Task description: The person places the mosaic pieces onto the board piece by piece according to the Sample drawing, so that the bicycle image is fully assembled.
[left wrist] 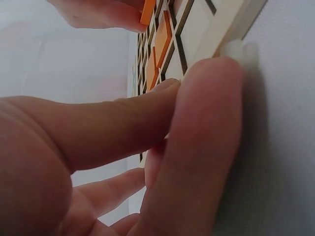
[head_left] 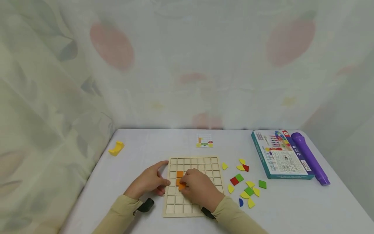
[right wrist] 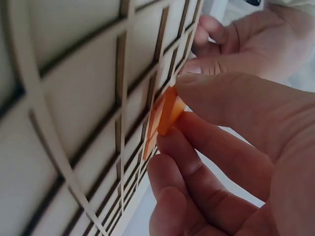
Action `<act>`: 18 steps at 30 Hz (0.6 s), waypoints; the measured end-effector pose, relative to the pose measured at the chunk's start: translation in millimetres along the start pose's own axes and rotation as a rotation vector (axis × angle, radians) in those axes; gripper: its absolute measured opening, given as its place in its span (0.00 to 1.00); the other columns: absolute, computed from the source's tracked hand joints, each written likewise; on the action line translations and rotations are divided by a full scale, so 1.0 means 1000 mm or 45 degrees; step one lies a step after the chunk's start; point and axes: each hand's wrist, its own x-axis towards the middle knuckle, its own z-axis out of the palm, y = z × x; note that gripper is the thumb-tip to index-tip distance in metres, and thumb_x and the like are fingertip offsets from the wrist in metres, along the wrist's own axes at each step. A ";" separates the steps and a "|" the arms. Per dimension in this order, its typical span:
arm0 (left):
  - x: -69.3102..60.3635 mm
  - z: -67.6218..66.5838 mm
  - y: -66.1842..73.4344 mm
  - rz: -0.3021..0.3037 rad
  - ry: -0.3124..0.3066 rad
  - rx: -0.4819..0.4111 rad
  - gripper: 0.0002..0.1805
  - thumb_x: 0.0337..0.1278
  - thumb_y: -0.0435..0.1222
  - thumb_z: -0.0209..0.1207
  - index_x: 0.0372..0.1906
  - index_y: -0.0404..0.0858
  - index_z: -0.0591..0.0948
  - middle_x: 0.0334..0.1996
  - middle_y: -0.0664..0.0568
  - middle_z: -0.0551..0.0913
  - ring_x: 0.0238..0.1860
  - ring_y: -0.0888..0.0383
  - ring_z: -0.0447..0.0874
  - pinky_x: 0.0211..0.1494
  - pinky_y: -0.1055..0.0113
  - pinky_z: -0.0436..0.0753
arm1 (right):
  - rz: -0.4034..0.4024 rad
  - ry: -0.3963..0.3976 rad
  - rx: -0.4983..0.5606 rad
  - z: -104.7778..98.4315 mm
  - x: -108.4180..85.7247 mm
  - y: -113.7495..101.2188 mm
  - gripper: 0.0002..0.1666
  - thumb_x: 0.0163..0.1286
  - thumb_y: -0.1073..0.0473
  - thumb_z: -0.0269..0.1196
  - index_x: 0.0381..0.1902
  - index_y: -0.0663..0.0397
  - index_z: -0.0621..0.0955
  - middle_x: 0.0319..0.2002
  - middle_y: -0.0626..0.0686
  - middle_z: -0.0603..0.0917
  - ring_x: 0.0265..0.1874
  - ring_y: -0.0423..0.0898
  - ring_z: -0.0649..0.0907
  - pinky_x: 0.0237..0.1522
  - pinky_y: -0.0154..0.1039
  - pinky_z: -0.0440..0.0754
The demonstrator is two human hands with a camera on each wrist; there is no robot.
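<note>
A wooden grid board [head_left: 191, 209] lies flat on the white table. Two orange square tiles [head_left: 180, 174] sit in neighbouring cells of one column near its left side. Thumb and fingertips of my right hand [head_left: 201, 188] pinch another orange square tile [right wrist: 170, 113], tilted, just over the board below those two. At the board's left edge, my left hand [head_left: 149, 180] grips the frame. Its thumb [left wrist: 128, 115] lies on the frame and a finger [left wrist: 209, 98] presses the outer side, while the index finger reaches toward the upper left corner.
Several loose yellow, green, red and blue pieces [head_left: 249, 191] lie right of the board. A pattern card [head_left: 204, 140] is behind it. A game box [head_left: 281, 156] and a purple tube [head_left: 310, 159] stand at the far right, a yellow curved piece [head_left: 116, 148] at back left.
</note>
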 end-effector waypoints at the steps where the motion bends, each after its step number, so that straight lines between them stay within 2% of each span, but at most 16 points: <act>1: 0.000 0.000 0.000 0.000 0.001 0.002 0.50 0.59 0.30 0.75 0.85 0.47 0.64 0.34 0.40 0.82 0.22 0.52 0.89 0.30 0.58 0.92 | -0.002 0.006 0.001 0.001 0.000 -0.001 0.11 0.68 0.54 0.76 0.47 0.47 0.93 0.38 0.41 0.83 0.37 0.36 0.76 0.39 0.28 0.80; 18: 0.002 0.002 0.001 -0.018 0.005 -0.018 0.51 0.59 0.28 0.75 0.85 0.47 0.64 0.35 0.40 0.82 0.21 0.53 0.88 0.27 0.59 0.92 | -0.047 -0.024 -0.095 0.010 -0.002 -0.009 0.11 0.70 0.54 0.76 0.48 0.47 0.93 0.37 0.41 0.82 0.39 0.36 0.78 0.41 0.29 0.83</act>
